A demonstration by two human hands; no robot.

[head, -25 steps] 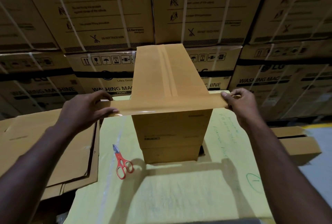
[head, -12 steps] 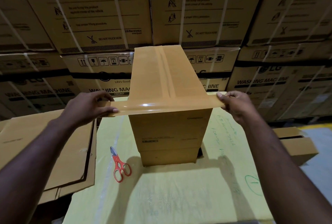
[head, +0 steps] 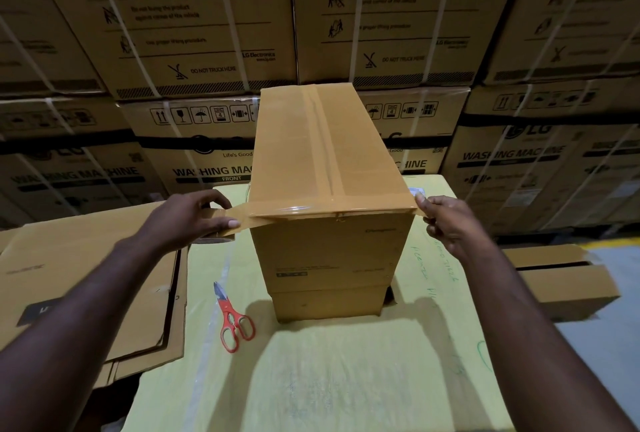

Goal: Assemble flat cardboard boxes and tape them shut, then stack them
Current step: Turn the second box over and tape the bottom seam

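Note:
A tall brown cardboard box [head: 329,255] stands on the yellow-green table top [head: 346,372], resting on another box below it. Tape runs lengthwise down its top. A strip of brown tape [head: 294,211] lies across the near top edge. My left hand [head: 187,217] grips the tape roll [head: 216,236] just left of the box, with the strip stretched from it. My right hand [head: 446,220] pinches the strip's free end at the box's right top corner.
Red-handled scissors [head: 233,322] lie on the table left of the box. Flat cardboard sheets [head: 69,279] are piled at the left. A low open box [head: 568,279] sits at the right. Stacked washing-machine cartons [head: 207,50] wall off the back.
The strip, held above the near edge before, has come down onto the box top. Both hands have dropped lower and closer to the box's sides.

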